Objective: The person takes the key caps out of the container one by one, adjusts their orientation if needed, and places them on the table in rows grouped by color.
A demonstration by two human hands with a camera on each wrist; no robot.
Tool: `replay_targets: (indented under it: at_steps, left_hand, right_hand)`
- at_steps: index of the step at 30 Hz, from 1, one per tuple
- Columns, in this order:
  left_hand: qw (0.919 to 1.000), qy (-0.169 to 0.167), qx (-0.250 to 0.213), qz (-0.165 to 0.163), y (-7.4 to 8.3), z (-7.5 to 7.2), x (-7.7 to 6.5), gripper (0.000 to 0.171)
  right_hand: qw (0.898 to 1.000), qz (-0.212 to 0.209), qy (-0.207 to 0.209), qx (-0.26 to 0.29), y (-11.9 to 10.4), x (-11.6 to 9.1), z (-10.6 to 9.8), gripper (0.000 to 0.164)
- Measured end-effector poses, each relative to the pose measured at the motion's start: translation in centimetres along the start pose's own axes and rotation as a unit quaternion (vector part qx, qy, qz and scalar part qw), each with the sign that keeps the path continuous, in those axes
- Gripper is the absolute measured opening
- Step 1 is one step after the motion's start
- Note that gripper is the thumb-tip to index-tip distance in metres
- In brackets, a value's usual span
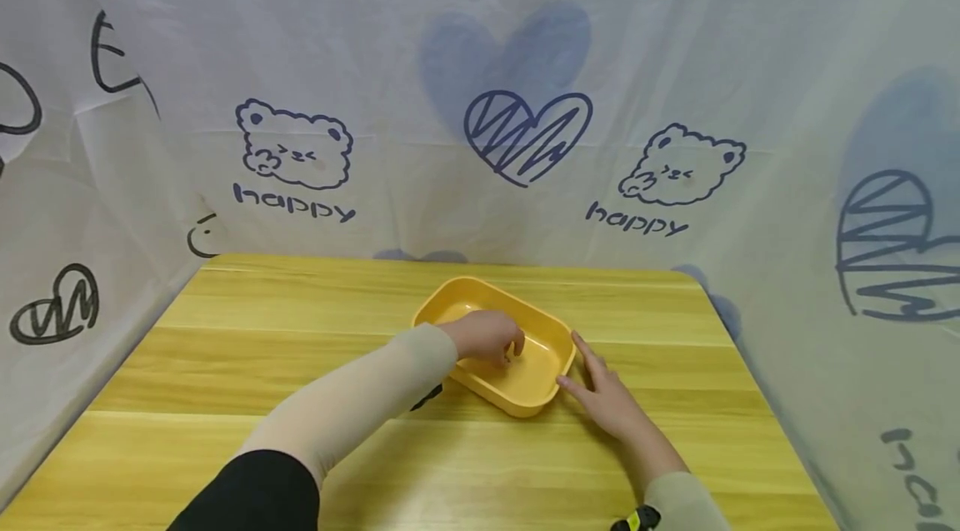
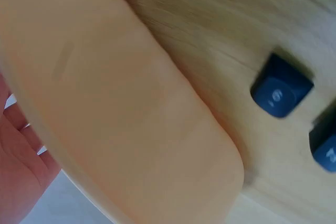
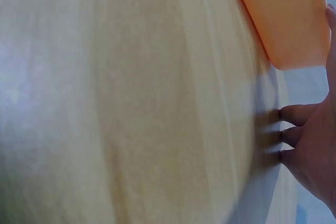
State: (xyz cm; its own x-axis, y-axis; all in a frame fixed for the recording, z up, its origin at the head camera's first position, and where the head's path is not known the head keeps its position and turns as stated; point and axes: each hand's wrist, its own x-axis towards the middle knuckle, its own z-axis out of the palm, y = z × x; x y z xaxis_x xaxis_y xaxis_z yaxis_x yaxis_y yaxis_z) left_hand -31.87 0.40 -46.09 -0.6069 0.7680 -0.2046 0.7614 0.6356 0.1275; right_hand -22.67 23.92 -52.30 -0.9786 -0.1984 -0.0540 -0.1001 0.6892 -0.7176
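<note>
A yellow-orange rectangular tray (image 1: 517,409) with rounded corners sits slantwise on the table. My left hand (image 1: 489,336) reaches over its near-left rim, fingers bent down inside; I cannot tell whether they pinch anything. My right hand (image 1: 609,399) is at the tray's right corner, thumb and index finger spread along the rim. Its other fingers (image 3: 295,114) reach down to the tabletop in the right wrist view. Beside the tray wall, the left wrist view shows a black keycap (image 2: 282,86) marked 6 and part of another black keycap (image 2: 326,145).
The wood-grain table (image 1: 315,306) stands against a white cloth backdrop (image 1: 405,131) printed with hearts and bears. My left sleeve (image 1: 352,398) covers part of the table left of the tray. A black and yellow device (image 1: 637,519) sits at my right wrist.
</note>
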Motion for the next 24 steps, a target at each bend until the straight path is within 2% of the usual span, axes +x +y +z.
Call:
replay_targets:
  at_steps: [5,9,13,21,24]
  left_hand:
    - [0.9996,-0.004,0.025,-0.009,-0.1,0.6,0.4,0.025]
    - [0.9997,-0.005,0.022,0.002,-0.3,1.2,0.6,0.018]
    - [0.9996,-0.002,0.024,0.016,-0.4,1.7,0.6,0.019]
    - [0.9997,-0.006,0.011,0.021,-0.3,1.2,0.4,0.015]
    - [0.9996,0.004,0.008,0.026,-0.5,1.0,0.3,0.011]
  right_hand:
    - [1.000,0.006,0.003,0.001,-0.1,-0.1,-0.1,0.076]
    - [1.000,0.001,0.009,-0.002,0.0,0.0,0.0,0.076]
    - [1.000,-0.001,0.008,-0.003,0.2,0.0,0.1,0.076]
    - [1.000,0.003,0.008,-0.003,0.2,-0.1,0.0,0.076]
    - [1.000,0.006,0.005,0.000,0.3,-0.1,0.0,0.076]
